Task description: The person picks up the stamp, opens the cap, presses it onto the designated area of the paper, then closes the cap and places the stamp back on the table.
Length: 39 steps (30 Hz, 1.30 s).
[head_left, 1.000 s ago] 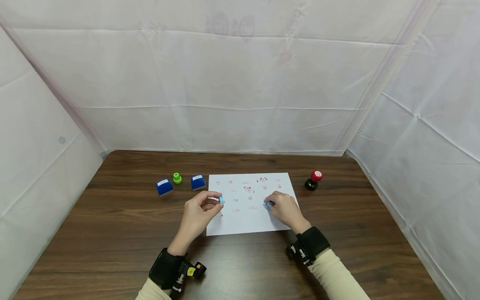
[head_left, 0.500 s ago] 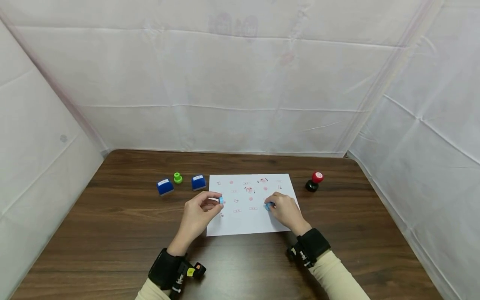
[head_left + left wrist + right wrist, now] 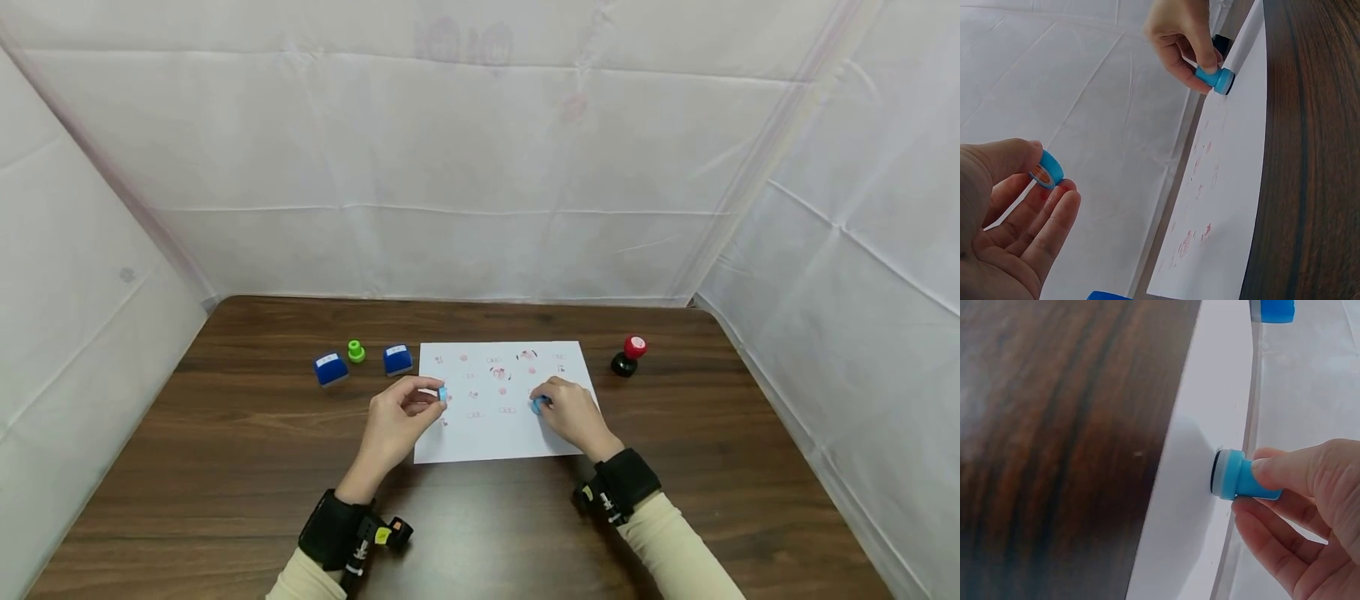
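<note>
My left hand [image 3: 397, 417] pinches a small light-blue cap [image 3: 1052, 167] between thumb and fingertips, above the left part of a white sheet of paper [image 3: 487, 442]. The cap's hollow side shows an orange-brown inside in the left wrist view. On the right part of the sheet, my right hand [image 3: 576, 412] grips the handle of a light-blue stamp [image 3: 1230, 475] with thumb and fingers. Its dark-edged face is turned to the paper, at or very near the surface; exact contact is hard to tell. Several small red prints mark the sheet.
Two blue stamps, one on the left [image 3: 331, 370] and one nearer the paper [image 3: 397, 360], stand with a green stamp [image 3: 356, 352] behind and between them. Right of the sheet stands a red-and-black stamp [image 3: 628, 357]. White cloth walls [image 3: 450, 167] border the wooden table [image 3: 225, 467].
Both hands keep almost the same pose and place, cap and stamp still held. The head view has shifted slightly, so the table things appear a little higher.
</note>
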### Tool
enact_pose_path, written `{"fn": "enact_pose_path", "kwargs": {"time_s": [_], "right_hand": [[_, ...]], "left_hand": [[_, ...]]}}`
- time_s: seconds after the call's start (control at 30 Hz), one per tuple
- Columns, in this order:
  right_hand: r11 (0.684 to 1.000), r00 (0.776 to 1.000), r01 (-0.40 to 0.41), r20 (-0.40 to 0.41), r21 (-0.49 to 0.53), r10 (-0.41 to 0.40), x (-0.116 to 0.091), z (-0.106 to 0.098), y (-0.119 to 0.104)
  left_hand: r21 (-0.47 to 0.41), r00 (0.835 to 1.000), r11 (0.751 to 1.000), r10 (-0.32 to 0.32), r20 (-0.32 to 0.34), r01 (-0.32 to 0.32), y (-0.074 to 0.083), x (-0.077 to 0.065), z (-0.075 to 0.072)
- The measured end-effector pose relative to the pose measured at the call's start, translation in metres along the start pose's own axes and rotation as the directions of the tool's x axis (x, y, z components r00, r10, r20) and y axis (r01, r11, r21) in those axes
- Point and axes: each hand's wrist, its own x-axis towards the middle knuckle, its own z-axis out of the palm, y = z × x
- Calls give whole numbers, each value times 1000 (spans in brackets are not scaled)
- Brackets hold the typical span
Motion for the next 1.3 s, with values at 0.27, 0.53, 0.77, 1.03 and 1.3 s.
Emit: {"fn": "enact_pose_path", "kwargs": {"time_s": [0.27,0.53,0.77,1.03,1.3], "right_hand": [[1000,1000,-8,-2,6,8,3,0,-1],[999,997,-7,-81,39,10,-4,-2,0],[989,979,-17,-196,147,46,-4,-6,-2],[928,962,-94,-206,359,177,-5,-11,-16],[780,950,-169,-111,603,292,-8,-9,-35]], "left_hand": [[-8,1000,1000,3,0,-3,2,0,1],[-8,1000,1000,1,9,-1,5,-2,1],[-50,1000,999,-8,17,9,8,-3,6],[-82,1000,996,-16,19,18,11,-3,17],[-112,999,993,-18,45,23,10,-4,29]]}}
